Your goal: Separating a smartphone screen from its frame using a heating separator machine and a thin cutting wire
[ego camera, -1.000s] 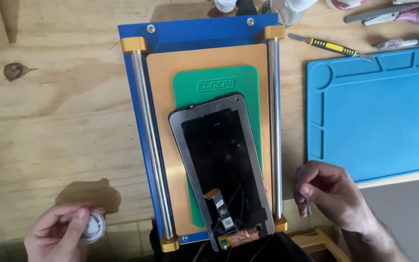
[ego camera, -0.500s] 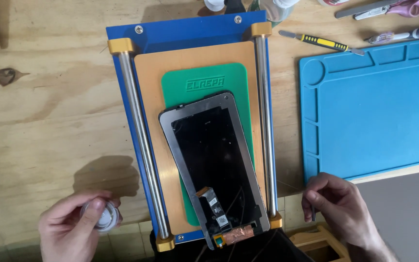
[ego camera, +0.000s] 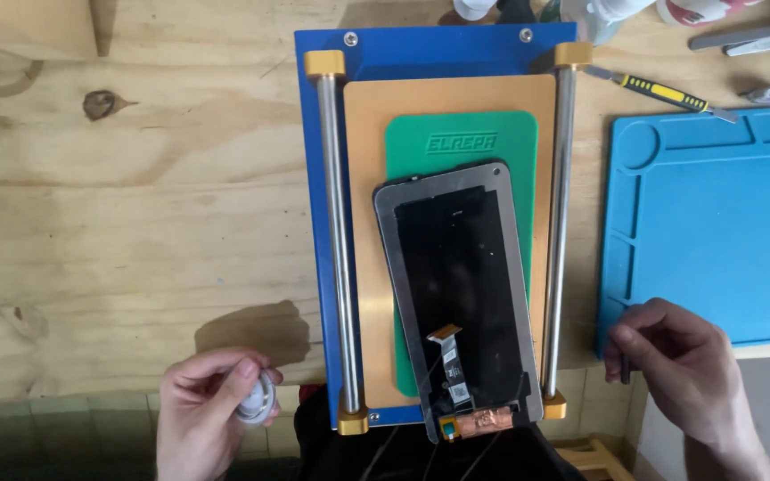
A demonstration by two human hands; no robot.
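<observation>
A phone screen assembly [ego camera: 456, 294] lies back side up, slightly tilted, on a green mat [ego camera: 461, 142] over an orange pad [ego camera: 363, 223] of a blue plate machine [ego camera: 430, 53] with two metal rails. Flex cables and copper tape show at the screen's near end. My left hand [ego camera: 202, 410] grips a small round white spool [ego camera: 256, 398] at the lower left, left of the machine. My right hand [ego camera: 675, 374] is at the lower right with fingers curled and pinched; something thin and dark may sit between them, but I cannot make it out.
A blue silicone work mat [ego camera: 715, 223] lies to the right on the wooden bench [ego camera: 135, 196]. A yellow-and-black craft knife [ego camera: 661, 92], other hand tools [ego camera: 750, 36] and bottles [ego camera: 599, 11] sit along the far edge. The bench's near edge runs just behind my hands.
The view has shifted a little, so the machine sits lower and further right in the frame. Both hands stay near the bench's front edge, the left still on the spool.
</observation>
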